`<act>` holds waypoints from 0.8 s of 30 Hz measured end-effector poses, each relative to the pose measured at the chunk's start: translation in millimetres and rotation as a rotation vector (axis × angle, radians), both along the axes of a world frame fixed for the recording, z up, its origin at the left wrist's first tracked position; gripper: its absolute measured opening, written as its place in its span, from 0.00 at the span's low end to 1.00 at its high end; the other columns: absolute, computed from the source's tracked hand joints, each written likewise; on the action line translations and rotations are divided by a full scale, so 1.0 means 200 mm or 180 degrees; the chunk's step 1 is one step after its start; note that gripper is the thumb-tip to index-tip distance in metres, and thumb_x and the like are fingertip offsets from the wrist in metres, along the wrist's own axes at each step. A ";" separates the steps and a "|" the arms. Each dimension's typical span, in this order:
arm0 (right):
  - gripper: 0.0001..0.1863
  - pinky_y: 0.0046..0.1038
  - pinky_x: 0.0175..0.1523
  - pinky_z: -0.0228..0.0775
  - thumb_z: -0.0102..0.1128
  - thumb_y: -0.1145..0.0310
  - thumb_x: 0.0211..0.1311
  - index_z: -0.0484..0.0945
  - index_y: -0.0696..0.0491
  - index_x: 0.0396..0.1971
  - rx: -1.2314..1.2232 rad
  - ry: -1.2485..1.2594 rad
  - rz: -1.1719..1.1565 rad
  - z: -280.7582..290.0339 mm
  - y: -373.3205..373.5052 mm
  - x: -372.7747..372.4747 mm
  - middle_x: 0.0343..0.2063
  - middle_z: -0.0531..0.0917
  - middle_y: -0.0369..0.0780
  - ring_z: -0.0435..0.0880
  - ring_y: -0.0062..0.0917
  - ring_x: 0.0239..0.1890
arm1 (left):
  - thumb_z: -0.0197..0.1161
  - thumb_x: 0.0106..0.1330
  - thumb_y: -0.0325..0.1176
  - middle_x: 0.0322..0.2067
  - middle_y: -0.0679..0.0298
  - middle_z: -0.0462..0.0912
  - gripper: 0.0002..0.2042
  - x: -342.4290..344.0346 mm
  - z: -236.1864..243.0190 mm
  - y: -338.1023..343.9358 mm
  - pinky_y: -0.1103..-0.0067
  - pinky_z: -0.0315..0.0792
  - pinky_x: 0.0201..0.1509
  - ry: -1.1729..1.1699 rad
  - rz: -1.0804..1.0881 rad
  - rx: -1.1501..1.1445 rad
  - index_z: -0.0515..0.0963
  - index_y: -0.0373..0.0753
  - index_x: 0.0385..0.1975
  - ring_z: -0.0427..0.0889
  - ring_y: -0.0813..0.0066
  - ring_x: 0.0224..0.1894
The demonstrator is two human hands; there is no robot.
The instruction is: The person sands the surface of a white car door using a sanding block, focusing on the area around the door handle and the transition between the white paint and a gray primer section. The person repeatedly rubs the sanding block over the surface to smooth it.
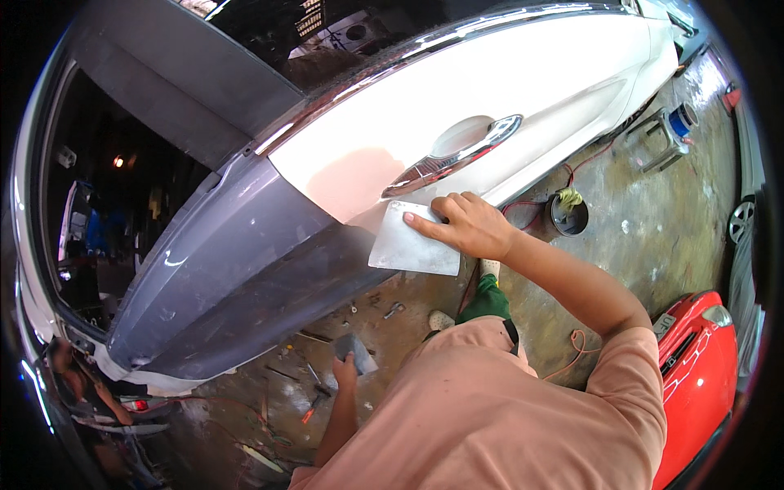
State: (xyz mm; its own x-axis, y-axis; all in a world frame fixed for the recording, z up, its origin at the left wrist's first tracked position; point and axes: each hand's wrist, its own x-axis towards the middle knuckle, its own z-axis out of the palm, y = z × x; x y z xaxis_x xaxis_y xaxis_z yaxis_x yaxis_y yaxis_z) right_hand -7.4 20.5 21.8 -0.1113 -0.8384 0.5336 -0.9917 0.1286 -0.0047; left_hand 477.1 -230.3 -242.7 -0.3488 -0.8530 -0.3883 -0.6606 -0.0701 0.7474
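In my right hand (471, 226) is a flat, light-grey square plate (408, 249), its thumb lying on the upper face and its fingers curled at the edge. The plate is just below the chrome door handle (457, 163) of a white car door (555, 90); I cannot tell whether it touches the car. Lower down, my left hand (345, 371) grips a smaller, darker grey flat plate (365, 359), held out over the floor. The car's rear panel (237, 237) beside the door is dull grey, and a pinkish patch (351, 175) shows near the door's rear edge.
A dark bucket (559, 224) with a yellow-green cloth stands on the stained floor to the right. Farther off, a metal stool (657, 139) carries a blue can (680, 121). A red car part (694, 392) sits at the right. Several tools, including a hammer (314, 404), lie at lower left.
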 end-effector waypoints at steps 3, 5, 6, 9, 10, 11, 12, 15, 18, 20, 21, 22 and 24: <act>0.38 0.31 0.39 0.75 0.54 0.73 0.61 0.64 0.31 0.72 0.0039 0.0003 -0.0010 0.00 0.01 -0.01 0.40 0.75 0.39 0.78 0.30 0.32 | 0.66 0.65 0.30 0.47 0.55 0.85 0.17 0.02 -0.03 0.03 0.71 0.72 0.57 0.0001 -0.0038 0.0059 0.78 0.29 0.51 0.82 0.64 0.48; 0.38 0.31 0.39 0.75 0.54 0.73 0.60 0.64 0.31 0.72 0.0070 0.0017 -0.0089 0.00 0.03 -0.02 0.40 0.75 0.39 0.78 0.30 0.32 | 0.66 0.65 0.31 0.47 0.55 0.85 0.17 -0.04 0.05 0.07 0.71 0.72 0.58 0.0012 -0.0164 0.0082 0.78 0.29 0.51 0.82 0.64 0.48; 0.38 0.31 0.39 0.75 0.54 0.73 0.61 0.64 0.31 0.72 0.0067 0.0045 -0.0115 -0.01 0.03 -0.02 0.40 0.75 0.39 0.78 0.29 0.33 | 0.66 0.65 0.31 0.46 0.55 0.85 0.17 -0.07 0.10 0.10 0.71 0.72 0.58 0.0018 -0.0220 0.0096 0.78 0.29 0.51 0.82 0.64 0.48; 0.37 0.30 0.39 0.75 0.54 0.73 0.61 0.65 0.31 0.71 0.0065 0.0110 -0.0126 -0.01 0.04 -0.03 0.40 0.75 0.38 0.78 0.28 0.33 | 0.66 0.66 0.31 0.45 0.56 0.85 0.16 -0.06 0.13 0.17 0.72 0.72 0.56 -0.0425 -0.0200 -0.0180 0.79 0.30 0.50 0.82 0.66 0.46; 0.37 0.30 0.39 0.75 0.54 0.73 0.61 0.65 0.31 0.71 0.0069 0.0124 -0.0120 -0.01 0.04 -0.04 0.40 0.75 0.38 0.78 0.28 0.33 | 0.65 0.66 0.31 0.45 0.56 0.85 0.16 -0.05 0.13 0.18 0.72 0.73 0.56 -0.0386 -0.0235 -0.0068 0.78 0.30 0.50 0.82 0.66 0.46; 0.37 0.29 0.39 0.75 0.54 0.73 0.61 0.65 0.31 0.71 0.0074 0.0139 -0.0115 -0.02 0.04 -0.05 0.40 0.75 0.37 0.78 0.28 0.34 | 0.65 0.66 0.31 0.44 0.56 0.85 0.16 -0.04 0.13 0.19 0.72 0.73 0.55 -0.0347 -0.0270 0.0044 0.78 0.30 0.50 0.82 0.66 0.45; 0.37 0.29 0.39 0.75 0.54 0.73 0.61 0.65 0.31 0.71 0.0044 0.0147 -0.0099 -0.02 0.04 -0.05 0.39 0.75 0.37 0.78 0.27 0.34 | 0.65 0.66 0.31 0.44 0.57 0.85 0.16 -0.03 0.14 0.20 0.72 0.73 0.54 -0.0305 -0.0302 0.0154 0.78 0.30 0.50 0.82 0.67 0.45; 0.37 0.28 0.38 0.74 0.55 0.74 0.60 0.65 0.31 0.71 -0.0015 0.0208 -0.0064 -0.02 0.03 -0.07 0.39 0.75 0.37 0.78 0.26 0.34 | 0.64 0.67 0.32 0.43 0.57 0.85 0.16 -0.04 0.14 0.25 0.71 0.73 0.53 0.0008 -0.0078 0.0182 0.77 0.30 0.50 0.82 0.67 0.44; 0.38 0.27 0.38 0.74 0.56 0.74 0.60 0.64 0.29 0.71 -0.0026 0.0324 -0.0063 -0.04 0.02 -0.09 0.39 0.75 0.36 0.78 0.26 0.35 | 0.64 0.67 0.33 0.42 0.57 0.85 0.16 -0.06 0.20 0.26 0.71 0.73 0.52 -0.0532 -0.0202 0.0285 0.77 0.30 0.50 0.82 0.67 0.43; 0.39 0.27 0.38 0.74 0.56 0.73 0.60 0.64 0.28 0.71 -0.0048 0.0383 -0.0075 -0.04 0.02 -0.10 0.39 0.75 0.35 0.78 0.25 0.35 | 0.64 0.67 0.33 0.42 0.58 0.85 0.16 -0.07 0.25 0.28 0.71 0.73 0.52 -0.0727 -0.0328 0.0104 0.77 0.30 0.50 0.81 0.67 0.43; 0.39 0.28 0.39 0.73 0.56 0.74 0.61 0.63 0.27 0.71 0.0005 0.0386 -0.0074 -0.04 0.02 -0.10 0.39 0.74 0.35 0.78 0.25 0.36 | 0.64 0.67 0.33 0.42 0.58 0.85 0.16 -0.07 0.27 0.28 0.70 0.73 0.51 -0.0830 -0.0382 0.0003 0.78 0.30 0.49 0.81 0.67 0.43; 0.39 0.29 0.40 0.73 0.56 0.74 0.62 0.63 0.26 0.72 0.0059 0.0389 -0.0078 -0.03 0.02 -0.11 0.39 0.73 0.35 0.77 0.25 0.36 | 0.64 0.67 0.33 0.42 0.58 0.85 0.16 -0.02 0.22 0.26 0.70 0.73 0.51 -0.0789 -0.0382 0.0037 0.78 0.30 0.50 0.81 0.67 0.43; 0.40 0.29 0.41 0.73 0.56 0.74 0.63 0.61 0.25 0.72 0.0088 0.0391 -0.0074 -0.04 0.02 -0.12 0.39 0.72 0.35 0.77 0.25 0.36 | 0.63 0.67 0.34 0.43 0.57 0.85 0.16 0.01 0.19 0.24 0.70 0.73 0.52 -0.0699 -0.0393 0.0119 0.78 0.30 0.50 0.82 0.66 0.43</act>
